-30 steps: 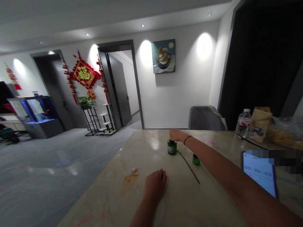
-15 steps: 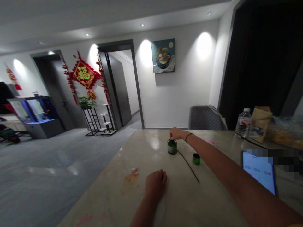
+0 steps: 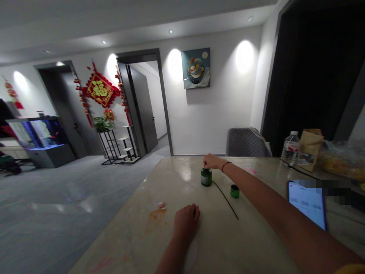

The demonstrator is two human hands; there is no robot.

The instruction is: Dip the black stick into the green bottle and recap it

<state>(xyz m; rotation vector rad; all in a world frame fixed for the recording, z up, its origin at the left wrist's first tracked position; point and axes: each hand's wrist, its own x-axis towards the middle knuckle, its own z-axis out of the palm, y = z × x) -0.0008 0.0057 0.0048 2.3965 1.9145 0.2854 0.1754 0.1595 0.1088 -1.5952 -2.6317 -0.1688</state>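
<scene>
The left hand [image 3: 186, 221] rests on the near worktop [image 3: 142, 232], curled into a loose fist, empty as far as can be seen. Farther off and right, a green bottle [image 3: 206, 179] stands upright; the right hand [image 3: 210, 161] bunches its fingers at the mouth, their grip unclear. Rightward lie a thin black stick [image 3: 227, 200], a green cap [image 3: 235, 191] and a lit phone [image 3: 305, 203].

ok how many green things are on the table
2: a bottle under the right hand and a cap beside the right forearm, which may hide more.
</scene>
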